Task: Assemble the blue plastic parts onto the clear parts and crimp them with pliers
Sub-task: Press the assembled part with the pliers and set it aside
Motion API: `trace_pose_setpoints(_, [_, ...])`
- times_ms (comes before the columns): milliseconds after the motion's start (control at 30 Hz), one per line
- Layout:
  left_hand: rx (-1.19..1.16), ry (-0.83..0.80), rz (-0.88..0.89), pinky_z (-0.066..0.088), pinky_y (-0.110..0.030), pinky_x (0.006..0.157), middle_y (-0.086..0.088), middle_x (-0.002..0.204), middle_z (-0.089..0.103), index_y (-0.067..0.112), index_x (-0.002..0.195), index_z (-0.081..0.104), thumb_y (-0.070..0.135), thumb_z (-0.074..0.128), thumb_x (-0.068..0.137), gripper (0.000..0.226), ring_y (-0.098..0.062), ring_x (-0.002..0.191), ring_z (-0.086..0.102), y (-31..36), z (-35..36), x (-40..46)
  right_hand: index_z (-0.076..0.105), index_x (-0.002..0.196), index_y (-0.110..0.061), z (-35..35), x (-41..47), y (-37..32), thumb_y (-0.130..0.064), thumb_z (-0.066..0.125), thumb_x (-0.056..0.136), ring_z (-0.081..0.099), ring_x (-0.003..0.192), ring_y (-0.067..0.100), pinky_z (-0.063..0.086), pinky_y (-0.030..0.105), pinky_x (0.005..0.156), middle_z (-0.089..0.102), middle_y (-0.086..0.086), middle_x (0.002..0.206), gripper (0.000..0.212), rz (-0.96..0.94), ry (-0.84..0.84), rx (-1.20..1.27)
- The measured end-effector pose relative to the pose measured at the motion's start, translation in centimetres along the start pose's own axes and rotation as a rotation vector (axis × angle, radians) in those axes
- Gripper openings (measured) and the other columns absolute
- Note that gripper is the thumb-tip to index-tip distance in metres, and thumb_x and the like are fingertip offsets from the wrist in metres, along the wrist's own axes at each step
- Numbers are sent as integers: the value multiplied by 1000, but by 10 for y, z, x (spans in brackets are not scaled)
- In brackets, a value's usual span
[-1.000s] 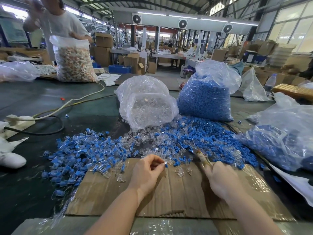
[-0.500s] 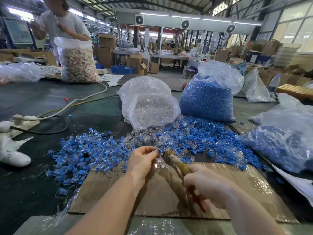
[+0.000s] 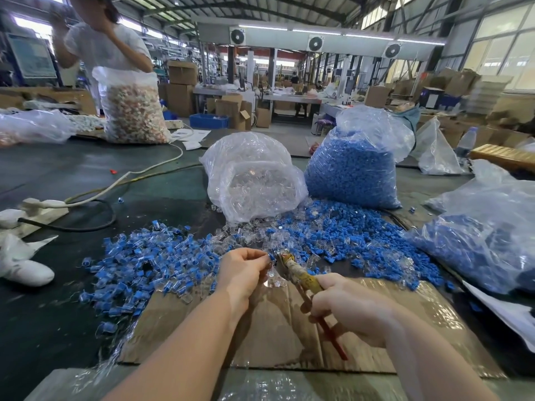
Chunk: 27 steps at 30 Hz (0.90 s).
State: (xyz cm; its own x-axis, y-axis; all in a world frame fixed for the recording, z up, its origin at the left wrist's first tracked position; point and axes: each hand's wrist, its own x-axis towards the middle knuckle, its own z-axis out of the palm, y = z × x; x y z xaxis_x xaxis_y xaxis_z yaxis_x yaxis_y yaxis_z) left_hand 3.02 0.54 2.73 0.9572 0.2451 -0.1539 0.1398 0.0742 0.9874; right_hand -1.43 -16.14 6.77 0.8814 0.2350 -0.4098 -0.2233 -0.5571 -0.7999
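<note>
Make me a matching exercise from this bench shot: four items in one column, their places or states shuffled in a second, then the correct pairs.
Items
1. pliers
2. bag of clear parts
3. bag of blue parts
4. small blue part

Places or states
A. pinched in the left hand
B. standing at the far right of the loose pile
C. gripped in the right hand, tip pointing at the left hand
D. standing behind the loose pile, left of the other full bag

Pairs: 1-C, 2-D, 3-B, 4-A
</note>
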Motion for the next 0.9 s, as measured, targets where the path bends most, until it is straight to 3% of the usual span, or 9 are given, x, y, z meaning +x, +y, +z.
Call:
trace_pose_setpoints(300, [-10,-27,-46,50,-20,49,-9,70,66,6,81,67,0,65,83,7,-14,58,60,3,-1,-4,49,90,-12,-5,-3,0,1,49,75,45,84,24,42,38,71,47,11,91,20,16,-17,-7])
trace_pose_setpoints(467, [-16,-32,-66,49,-20,49,-10,74,66,7,80,66,1,65,83,7,-15,61,61,3,1,-5,53,104,-2,-6,-5,0,2,50,75,48,85,24,45,38,72,49,10,91,29,28,-38,6])
trace_pose_setpoints(600, [-23,-15,-68,48,-19,47,-8,71,65,6,83,67,1,65,83,5,-14,58,60,4,2,-5,52,89,-13,-3,-7,-4,2,48,77,49,84,23,44,36,71,50,9,89,20,13,-48,-3])
trace_pose_setpoints(900, [-39,12,-72,47,-16,44,-7,70,66,7,81,67,0,65,82,7,-11,57,60,5,4,-10,44,80,-14,5,-7,-3,1,40,85,41,71,19,35,29,61,45,3,75,17,-35,-1,-94])
